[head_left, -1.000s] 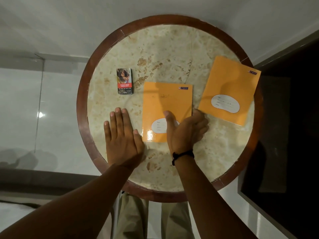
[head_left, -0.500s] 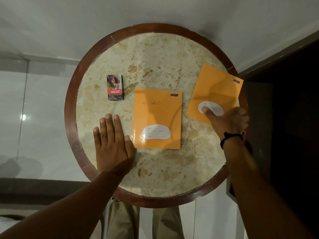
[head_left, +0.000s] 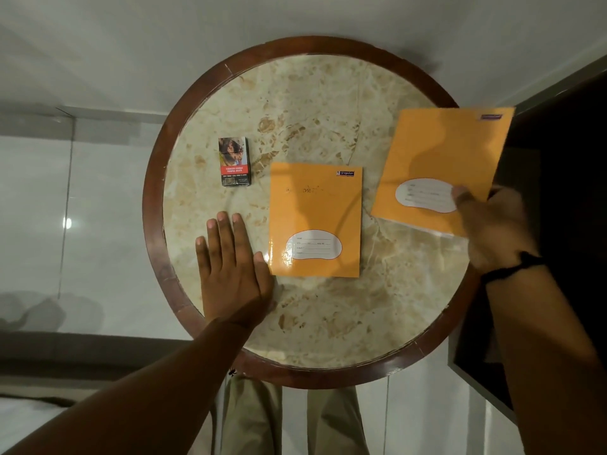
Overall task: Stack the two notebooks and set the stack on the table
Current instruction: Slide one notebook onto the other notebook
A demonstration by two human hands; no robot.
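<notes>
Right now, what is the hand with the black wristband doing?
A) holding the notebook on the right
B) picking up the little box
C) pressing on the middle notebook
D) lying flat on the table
A: the right hand, the one with the black wristband, grips the right notebook at its lower corner, thumb on the white label.

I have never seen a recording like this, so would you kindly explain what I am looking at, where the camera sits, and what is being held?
There is no machine here: a person wears a camera on the head, looking down at their own bare hands. Below is a round table with a marbled top and a wooden rim. The left hand lies flat on it, beside the middle notebook, which lies flat. The right hand grips the right notebook at its near corner, thumb on the label; it appears tilted up. A small printed box lies further left.
</notes>
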